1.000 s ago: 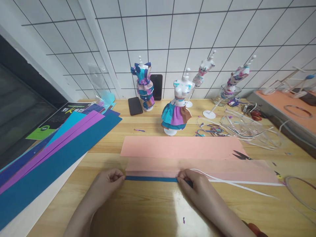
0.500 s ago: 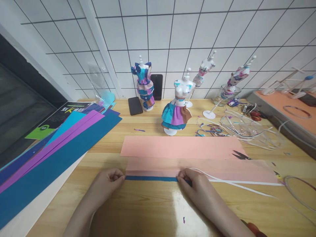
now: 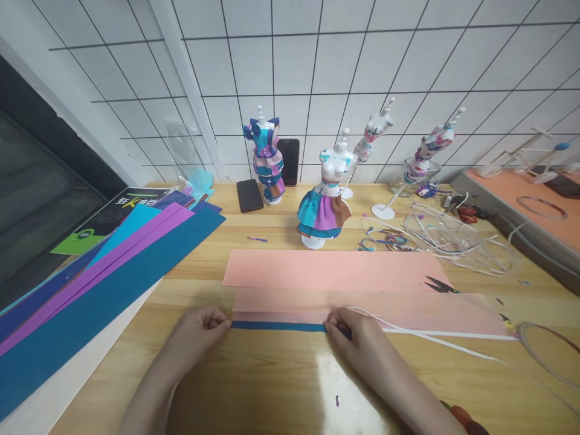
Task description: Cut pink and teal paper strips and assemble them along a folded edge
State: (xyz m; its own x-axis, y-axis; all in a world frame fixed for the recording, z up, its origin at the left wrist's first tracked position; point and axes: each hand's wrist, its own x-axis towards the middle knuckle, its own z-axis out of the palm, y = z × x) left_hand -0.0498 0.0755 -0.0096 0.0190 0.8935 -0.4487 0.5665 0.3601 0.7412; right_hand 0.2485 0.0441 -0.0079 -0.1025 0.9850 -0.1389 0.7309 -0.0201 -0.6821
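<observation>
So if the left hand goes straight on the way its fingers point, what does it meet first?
The left hand points right, along the blue strip it pinches. Following that strip, it would likely first meet the right hand holding the other end.

This looks like a craft workroom set up for making miniature paper clothes. A light wooden worktable (image 3: 281, 386) stands against a white tiled wall with dark grid lines (image 3: 344, 66). Along the back of the table, at mid-frame, stand small white dressmaker's mannequins on stands (image 3: 327, 187), two of them dressed in blue, purple and brown paper. Long sheets of blue and purple coloured paper (image 3: 104, 278) fan out at the left, salmon-pink paper sheets (image 3: 330, 270) lie in the centre, and white strip offcuts (image 3: 453, 238) pile at the right.
</observation>
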